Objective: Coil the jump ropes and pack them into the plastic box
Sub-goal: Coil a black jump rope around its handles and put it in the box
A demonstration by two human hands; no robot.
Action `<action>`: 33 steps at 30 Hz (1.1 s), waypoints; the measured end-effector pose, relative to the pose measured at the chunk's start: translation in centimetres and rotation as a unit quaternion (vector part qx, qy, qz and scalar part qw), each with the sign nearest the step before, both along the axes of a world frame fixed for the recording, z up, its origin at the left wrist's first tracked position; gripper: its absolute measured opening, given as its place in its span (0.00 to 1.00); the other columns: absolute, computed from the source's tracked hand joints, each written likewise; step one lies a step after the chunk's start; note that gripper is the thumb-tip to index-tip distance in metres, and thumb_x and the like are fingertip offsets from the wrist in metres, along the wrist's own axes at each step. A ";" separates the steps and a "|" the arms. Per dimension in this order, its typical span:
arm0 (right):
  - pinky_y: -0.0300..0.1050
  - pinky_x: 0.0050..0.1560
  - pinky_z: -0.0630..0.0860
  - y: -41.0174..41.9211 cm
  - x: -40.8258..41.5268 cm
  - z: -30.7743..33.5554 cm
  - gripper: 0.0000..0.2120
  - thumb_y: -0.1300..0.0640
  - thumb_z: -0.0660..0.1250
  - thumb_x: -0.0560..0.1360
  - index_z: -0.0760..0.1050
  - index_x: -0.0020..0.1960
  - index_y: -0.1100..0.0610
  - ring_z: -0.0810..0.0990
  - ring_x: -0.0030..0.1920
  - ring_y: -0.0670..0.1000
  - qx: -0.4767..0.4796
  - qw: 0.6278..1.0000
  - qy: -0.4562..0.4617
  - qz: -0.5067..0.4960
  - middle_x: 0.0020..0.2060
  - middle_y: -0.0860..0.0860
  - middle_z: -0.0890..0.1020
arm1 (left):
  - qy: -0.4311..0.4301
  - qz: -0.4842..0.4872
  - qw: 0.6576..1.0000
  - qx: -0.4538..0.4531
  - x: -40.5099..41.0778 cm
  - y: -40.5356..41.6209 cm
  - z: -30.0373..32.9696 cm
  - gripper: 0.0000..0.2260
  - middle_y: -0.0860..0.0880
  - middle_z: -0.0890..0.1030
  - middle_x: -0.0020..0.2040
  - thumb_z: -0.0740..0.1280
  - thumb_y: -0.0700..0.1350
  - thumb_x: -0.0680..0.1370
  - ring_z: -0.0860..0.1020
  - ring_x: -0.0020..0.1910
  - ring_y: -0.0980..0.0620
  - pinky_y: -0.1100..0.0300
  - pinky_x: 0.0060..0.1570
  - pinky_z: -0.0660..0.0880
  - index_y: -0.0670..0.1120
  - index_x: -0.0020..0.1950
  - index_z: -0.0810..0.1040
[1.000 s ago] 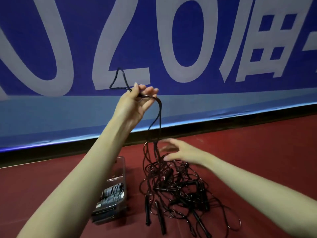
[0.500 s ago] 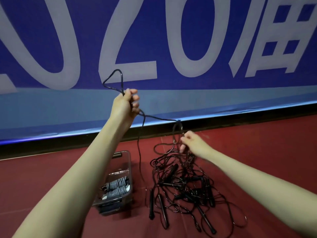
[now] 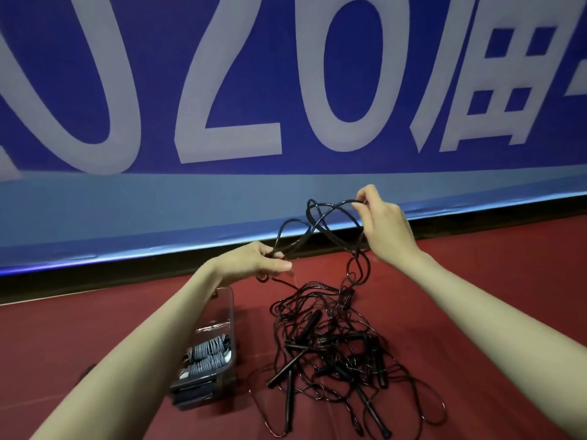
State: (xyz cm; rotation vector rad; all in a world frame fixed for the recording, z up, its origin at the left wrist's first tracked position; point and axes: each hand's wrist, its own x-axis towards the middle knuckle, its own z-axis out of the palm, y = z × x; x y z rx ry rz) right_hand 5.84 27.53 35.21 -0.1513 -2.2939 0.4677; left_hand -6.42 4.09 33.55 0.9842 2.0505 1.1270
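Observation:
A tangle of black jump ropes (image 3: 333,350) with black handles lies on the red floor. One black rope (image 3: 313,227) is lifted out of it and looped in the air between my hands. My left hand (image 3: 257,260) grips the lower end of the loops. My right hand (image 3: 382,222) pinches the top loop, higher and to the right. The rope's tail hangs from my right hand down into the tangle. A clear plastic box (image 3: 230,312) stands left of the pile, partly behind my left forearm, with grey coiled ropes (image 3: 208,354) inside.
A blue banner wall (image 3: 286,90) with big white characters rises just behind the pile, with a black strip along its base. Red floor (image 3: 492,281) stretches to the right and left of the ropes.
My left hand has come down from high at the left to just above the box. My right hand rose from the pile with the rope, and loops now hang between both hands.

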 end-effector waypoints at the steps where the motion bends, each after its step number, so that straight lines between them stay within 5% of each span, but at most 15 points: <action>1: 0.53 0.33 0.67 0.4 0.1 0.0 0.07 0.55 0.58 0.83 0.67 0.52 0.60 0.72 0.31 0.61 -0.028 1.000 0.005 0.002 0.30 0.57 0.75 | 0.015 0.012 1.000 0.012 0.3 0.2 0.4 0.07 0.55 0.74 0.29 0.72 0.47 0.75 0.69 0.30 0.60 0.67 0.33 0.65 0.49 0.36 0.81; 4: 0.50 0.34 0.67 1.4 0.2 0.0 0.08 0.54 0.62 0.81 0.68 0.46 0.58 0.68 0.29 0.55 -0.104 0.994 -0.004 0.016 0.27 0.53 0.72 | 0.026 0.139 0.983 0.119 0.4 1.0 1.2 0.10 0.58 0.70 0.24 0.66 0.45 0.79 0.67 0.25 0.60 0.67 0.29 0.62 0.47 0.38 0.79; 7: 0.43 0.34 0.64 2.0 0.6 0.0 0.13 0.50 0.69 0.76 0.73 0.40 0.57 0.65 0.29 0.47 -0.162 0.979 -0.085 0.091 0.27 0.50 0.70 | -0.090 0.254 0.922 0.278 -0.7 1.3 1.8 0.11 0.55 0.60 0.25 0.63 0.48 0.81 0.58 0.26 0.56 0.62 0.28 0.54 0.45 0.41 0.79; 11: 0.38 0.37 0.66 2.7 1.1 -0.7 0.13 0.51 0.75 0.71 0.75 0.52 0.47 0.68 0.35 0.44 -0.166 0.935 -0.264 0.168 0.37 0.48 0.69 | -0.158 0.304 0.867 0.362 -0.8 1.8 2.3 0.11 0.55 0.59 0.24 0.63 0.47 0.81 0.57 0.27 0.56 0.60 0.32 0.52 0.44 0.44 0.79; 14: 0.41 0.40 0.70 3.5 0.8 -1.6 0.24 0.72 0.67 0.71 0.72 0.59 0.49 0.70 0.39 0.47 -0.160 0.940 -0.269 0.140 0.42 0.49 0.73 | -0.164 0.333 0.848 0.377 -0.6 2.2 2.3 0.10 0.56 0.60 0.25 0.62 0.47 0.82 0.58 0.27 0.57 0.62 0.30 0.54 0.44 0.46 0.79; 17: 0.41 0.38 0.70 3.3 0.8 -2.5 0.19 0.76 0.62 0.70 0.74 0.47 0.52 0.71 0.34 0.47 -0.163 0.937 -0.278 0.134 0.39 0.49 0.75 | -0.177 0.330 0.842 0.389 -0.6 2.5 2.0 0.10 0.56 0.60 0.25 0.62 0.47 0.82 0.58 0.27 0.57 0.63 0.27 0.54 0.44 0.45 0.79; 20: 0.40 0.32 0.72 2.3 0.6 -3.2 0.12 0.73 0.61 0.73 0.68 0.45 0.56 0.79 0.32 0.50 -0.200 0.911 -0.330 0.149 0.40 0.51 0.76 | -0.188 0.319 0.840 0.396 -0.4 2.9 2.0 0.11 0.56 0.60 0.24 0.61 0.47 0.82 0.58 0.26 0.58 0.65 0.25 0.54 0.44 0.46 0.79; 24: 0.43 0.28 0.69 0.8 1.0 -4.5 0.09 0.57 0.62 0.81 0.66 0.59 0.57 0.76 0.25 0.51 -0.340 0.806 -0.448 0.184 0.43 0.55 0.83 | -0.221 0.345 0.804 0.430 -1.6 2.2 2.4 0.11 0.56 0.60 0.24 0.60 0.49 0.82 0.59 0.23 0.59 0.67 0.23 0.56 0.45 0.48 0.78; 27: 0.43 0.34 0.64 0.6 1.3 -4.9 0.16 0.48 0.58 0.82 0.76 0.56 0.59 0.65 0.23 0.48 -0.359 0.793 -0.438 0.224 0.25 0.53 0.78 | -0.247 0.382 0.772 0.444 -3.8 0.1 1.7 0.11 0.56 0.61 0.23 0.60 0.50 0.82 0.59 0.21 0.59 0.68 0.21 0.57 0.46 0.49 0.78; 31: 0.43 0.58 0.71 1.4 1.3 -3.5 0.26 0.39 0.60 0.77 0.82 0.40 0.61 0.60 0.24 0.49 -0.391 0.807 -0.376 0.234 0.18 0.49 0.62 | -0.212 0.436 0.803 0.346 -5.7 -2.3 -1.6 0.12 0.56 0.63 0.23 0.61 0.50 0.82 0.58 0.21 0.59 0.67 0.21 0.55 0.45 0.47 0.79; 33: 0.40 0.47 0.70 1.5 1.1 -3.0 0.24 0.41 0.63 0.78 0.81 0.36 0.60 0.59 0.25 0.49 -0.397 0.831 -0.333 0.202 0.19 0.49 0.61 | -0.198 0.443 0.826 0.286 -6.0 -2.8 -3.2 0.12 0.55 0.63 0.21 0.61 0.49 0.82 0.57 0.18 0.59 0.67 0.19 0.54 0.45 0.44 0.79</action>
